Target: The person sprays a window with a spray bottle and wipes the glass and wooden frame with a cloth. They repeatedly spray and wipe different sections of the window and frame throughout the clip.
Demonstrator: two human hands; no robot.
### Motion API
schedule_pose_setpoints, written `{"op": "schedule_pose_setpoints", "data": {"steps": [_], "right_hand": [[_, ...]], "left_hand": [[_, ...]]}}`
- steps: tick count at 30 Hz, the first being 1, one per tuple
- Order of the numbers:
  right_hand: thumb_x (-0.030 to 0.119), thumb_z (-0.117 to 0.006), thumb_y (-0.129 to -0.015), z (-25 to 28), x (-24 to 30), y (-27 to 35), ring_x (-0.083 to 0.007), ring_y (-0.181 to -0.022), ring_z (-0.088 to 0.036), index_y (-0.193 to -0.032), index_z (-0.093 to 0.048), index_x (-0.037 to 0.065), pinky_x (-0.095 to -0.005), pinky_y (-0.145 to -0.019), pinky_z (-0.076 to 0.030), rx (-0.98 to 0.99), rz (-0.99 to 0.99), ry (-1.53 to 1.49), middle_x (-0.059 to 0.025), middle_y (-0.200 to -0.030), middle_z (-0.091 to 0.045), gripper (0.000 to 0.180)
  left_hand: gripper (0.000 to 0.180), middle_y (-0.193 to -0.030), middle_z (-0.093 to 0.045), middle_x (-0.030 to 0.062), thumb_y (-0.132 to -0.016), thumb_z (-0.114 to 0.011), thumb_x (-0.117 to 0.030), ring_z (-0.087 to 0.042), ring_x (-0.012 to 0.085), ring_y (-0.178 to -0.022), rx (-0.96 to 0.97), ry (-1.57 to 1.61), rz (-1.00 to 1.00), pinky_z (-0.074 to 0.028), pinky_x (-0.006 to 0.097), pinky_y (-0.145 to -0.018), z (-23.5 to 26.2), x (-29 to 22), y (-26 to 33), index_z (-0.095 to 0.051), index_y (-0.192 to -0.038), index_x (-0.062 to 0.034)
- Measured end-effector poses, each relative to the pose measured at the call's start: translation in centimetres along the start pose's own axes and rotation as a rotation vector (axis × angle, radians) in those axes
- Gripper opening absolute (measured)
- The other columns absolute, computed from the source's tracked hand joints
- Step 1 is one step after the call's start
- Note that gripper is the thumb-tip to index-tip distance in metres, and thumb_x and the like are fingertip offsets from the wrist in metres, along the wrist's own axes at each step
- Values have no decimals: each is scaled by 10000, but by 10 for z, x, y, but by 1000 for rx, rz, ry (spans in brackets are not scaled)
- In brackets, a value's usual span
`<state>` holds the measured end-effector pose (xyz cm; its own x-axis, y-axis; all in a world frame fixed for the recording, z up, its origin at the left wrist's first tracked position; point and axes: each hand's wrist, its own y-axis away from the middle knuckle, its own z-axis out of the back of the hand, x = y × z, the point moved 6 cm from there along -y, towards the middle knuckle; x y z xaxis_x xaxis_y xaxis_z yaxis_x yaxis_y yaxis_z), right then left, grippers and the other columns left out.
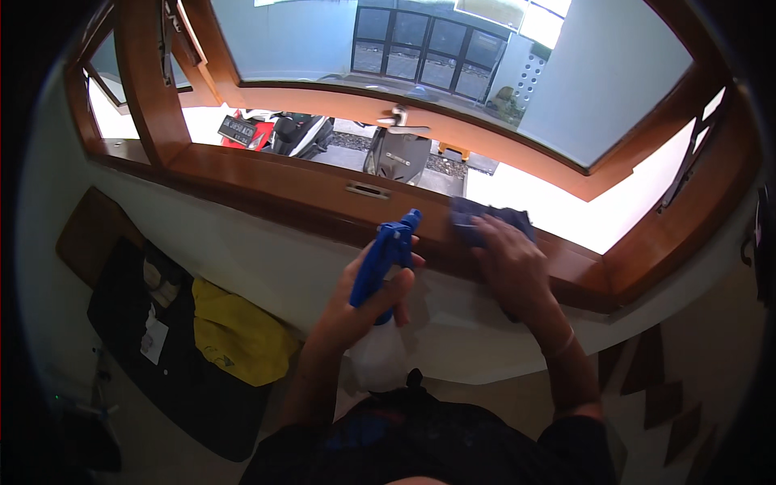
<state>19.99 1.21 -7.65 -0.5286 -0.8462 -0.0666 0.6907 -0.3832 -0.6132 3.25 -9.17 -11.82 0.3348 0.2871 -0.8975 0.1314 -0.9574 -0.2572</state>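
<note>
My left hand (356,299) is closed around the neck of a spray bottle with a blue trigger head (380,263) and a whitish body (378,356). The bottle is held upright in front of me, its nozzle toward the window. On the wooden window sill (299,190), my right hand (517,263) presses a dark blue cloth (485,217) against the wood. The fingers lie over the cloth, slightly blurred. A metal latch plate (368,190) is set into the sill, left of the cloth.
Above the sill the glazed window sash (485,105) is swung outward, a handle (398,119) on its lower rail. Parked motorbikes (299,133) show outside. At lower left, a yellow cloth (242,331) lies on a dark seat (194,396). Curved white wall (267,234) runs below the sill.
</note>
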Motion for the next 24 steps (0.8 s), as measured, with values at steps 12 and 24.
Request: {"op": "schedule_pose_setpoints", "data": {"steps": [12, 24], "right_hand": [[191, -520, -930, 62, -115, 83, -377, -907, -630, -1083, -610, -17, -425, -804, -499, -72, -378, 39, -228, -993, -645, 274], [260, -464, -941, -36, -4, -65, -386, -789, -641, -962, -605, -5, -453, -721, -512, 282, -9, -240, -235, -864, -645, 301]], "left_hand": [[521, -1108, -576, 117, -891, -637, -228, -590, 106, -601, 50, 4, 117, -480, 258, -559, -71, 48, 0, -416, -1316, -24], [555, -1123, -586, 123, -894, -629, -284, -597, 111, -608, -207, -1, -62, -474, 258, -594, 2, 12, 37, -411, -1321, -4]]}}
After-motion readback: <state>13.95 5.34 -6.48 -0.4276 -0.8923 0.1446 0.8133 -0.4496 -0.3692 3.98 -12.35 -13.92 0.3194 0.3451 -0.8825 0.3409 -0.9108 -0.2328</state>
